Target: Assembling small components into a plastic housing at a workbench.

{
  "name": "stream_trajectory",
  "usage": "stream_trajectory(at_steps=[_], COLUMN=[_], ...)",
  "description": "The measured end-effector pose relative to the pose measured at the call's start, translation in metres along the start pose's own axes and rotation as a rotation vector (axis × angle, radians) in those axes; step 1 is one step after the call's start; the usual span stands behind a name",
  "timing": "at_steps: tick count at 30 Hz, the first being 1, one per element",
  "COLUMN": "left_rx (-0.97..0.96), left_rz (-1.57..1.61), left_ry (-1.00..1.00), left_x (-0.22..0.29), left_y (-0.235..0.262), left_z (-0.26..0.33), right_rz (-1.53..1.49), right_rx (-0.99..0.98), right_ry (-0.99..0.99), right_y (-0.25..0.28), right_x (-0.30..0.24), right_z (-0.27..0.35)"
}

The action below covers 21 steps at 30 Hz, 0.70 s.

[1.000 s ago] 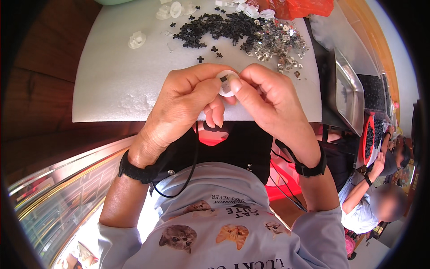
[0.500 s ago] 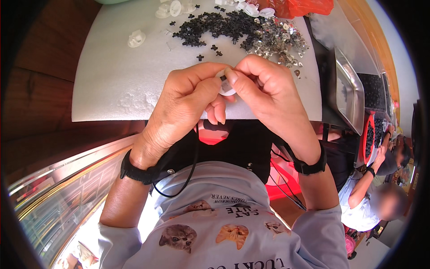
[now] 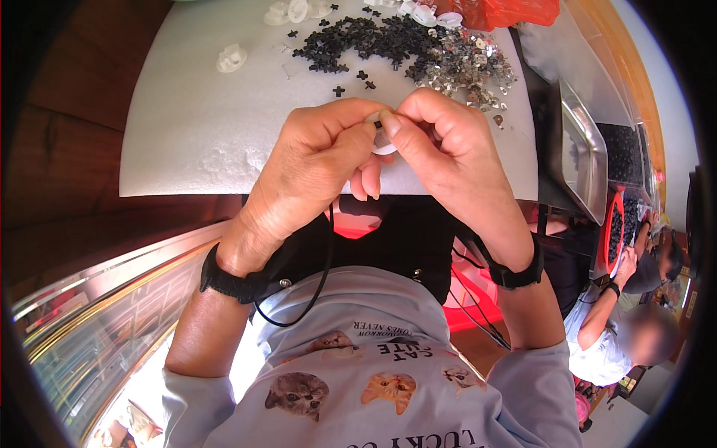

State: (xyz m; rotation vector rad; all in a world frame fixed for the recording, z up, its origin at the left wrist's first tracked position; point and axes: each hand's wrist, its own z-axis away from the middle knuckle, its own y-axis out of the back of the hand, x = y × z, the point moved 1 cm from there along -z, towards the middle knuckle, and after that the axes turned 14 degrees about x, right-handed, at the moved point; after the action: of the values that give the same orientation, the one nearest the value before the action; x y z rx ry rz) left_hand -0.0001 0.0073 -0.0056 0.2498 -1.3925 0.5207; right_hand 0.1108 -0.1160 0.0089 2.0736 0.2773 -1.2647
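Close together above the near part of the white table surface, both hands are closed on one small white round plastic part (image 3: 384, 147). My left hand (image 3: 317, 153) pinches its left side between thumb and fingers. From the other side, the thumb of my right hand (image 3: 448, 142) presses at its top edge. A small black piece (image 3: 379, 125) shows between the two thumbs, against the white part. The fingertips cover much of both. Just beyond my hands lie loose black cross-shaped pieces (image 3: 362, 41) in a heap, beside a pile of small shiny metal pieces (image 3: 470, 71).
More white round parts (image 3: 297, 11) lie at the far edge, and one (image 3: 231, 57) sits alone at left. A red plastic bag (image 3: 515, 11) is at the far right. Right of the table stands a metal tray (image 3: 582, 149). Another person (image 3: 605, 328) works at the right.
My hands keep their grip on the white part, with the thumbs shifted slightly at its top. Less of the black piece shows now. The view has moved a little.
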Motion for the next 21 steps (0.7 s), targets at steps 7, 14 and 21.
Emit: stream_trajectory(at_steps=[7,14,21], left_rx=[-0.007,0.030,0.022], left_rz=[0.058,0.090,0.171], left_ry=[0.006,0.001,0.031], left_x=[-0.004,-0.003,-0.002], left_y=[0.000,-0.005,-0.004], left_z=[-0.003,-0.002,-0.001], right_rz=[0.020,-0.071,-0.100], right_rx=[-0.078,-0.044,-0.060], right_ry=[-0.012,-0.028,-0.025], right_y=[0.007,0.008,0.011], right_x=[0.002,0.005,0.004], right_z=[0.000,0.003,0.005])
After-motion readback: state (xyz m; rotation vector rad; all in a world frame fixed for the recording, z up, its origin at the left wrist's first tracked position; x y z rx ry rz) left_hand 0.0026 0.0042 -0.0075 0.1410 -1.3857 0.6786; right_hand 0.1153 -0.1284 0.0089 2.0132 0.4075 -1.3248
